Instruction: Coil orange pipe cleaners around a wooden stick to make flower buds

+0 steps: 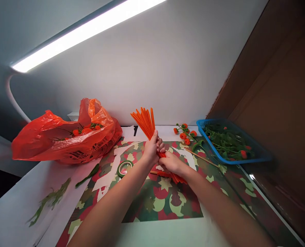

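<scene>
**Steadying a bundle of orange chenille stems (145, 122) with both hands**

At far left, a red plastic bag (39, 140) is lying on the white counter (11, 219), its mouth gaping around orange-red flowers (87, 130). In front of it, a leafy sprig (51, 199) and a dark green strip (87, 175) are resting loose. A roll of green tape (119, 170) is lying on the patterned sheet (165, 206), just beside the left forearm.

At centre, the left hand (153, 148) is gripping the bundle at its middle, fingers curled around and thumb lying along it. The tips above are fanning out and standing at uneven heights. The right hand (171, 163) is closing over the lower part, just beside the left; its fingertips are partly hidden. The lower ends are spreading beneath it, close to the sheet; whether they are touching it is unclear.

For a sound hold, the left hand should be acting as the clamp, pressing evenly all round without crushing the pile. The right hand should be gathering the splayed lower ends, working in line with the stems rather than across them. Too loose a grip would probably be letting inner stems slip; hard twisting could be bending them.

Further right, a flower sprig (185, 134) and a thin stick (204, 158) are lying near a blue basket (220, 159), which is holding more greenery.
</scene>
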Demonstrator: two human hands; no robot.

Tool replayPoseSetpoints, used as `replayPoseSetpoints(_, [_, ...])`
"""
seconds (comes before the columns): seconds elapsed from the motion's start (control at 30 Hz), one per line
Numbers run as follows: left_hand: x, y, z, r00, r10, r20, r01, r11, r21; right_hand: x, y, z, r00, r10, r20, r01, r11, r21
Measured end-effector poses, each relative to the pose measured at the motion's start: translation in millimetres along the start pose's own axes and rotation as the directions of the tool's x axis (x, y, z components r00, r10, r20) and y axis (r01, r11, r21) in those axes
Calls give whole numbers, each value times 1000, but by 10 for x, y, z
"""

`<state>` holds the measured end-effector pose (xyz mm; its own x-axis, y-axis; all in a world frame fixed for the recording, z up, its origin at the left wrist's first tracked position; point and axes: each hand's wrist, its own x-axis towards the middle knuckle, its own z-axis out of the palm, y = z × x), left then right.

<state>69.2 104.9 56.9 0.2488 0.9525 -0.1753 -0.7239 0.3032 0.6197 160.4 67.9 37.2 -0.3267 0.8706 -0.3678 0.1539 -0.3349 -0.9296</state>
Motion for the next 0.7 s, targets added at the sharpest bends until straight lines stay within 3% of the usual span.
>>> replayPoseSetpoints(0.1, [56, 150, -61, 997, -75, 17, 76, 997, -4, -33, -21, -28, 997, 16, 80, -19, 999, 35])
replayPoseSetpoints(0.27, [179, 365, -237, 995, -97, -32, 95, 994, -48, -27, 52, -16, 961, 102, 256, -131, 987, 98])
replayPoseSetpoints(0.53, [213, 247, -323, 995, -51, -88, 46, 997, -60, -13, 152, 62, 940, 73, 334, -142, 972, 189])
replayPoseSetpoints(0.7, [227, 386, -333, 994, -96, -49, 92, 994, -66, -46, 106, -12, 944, 16, 330, -85, 977, 194])
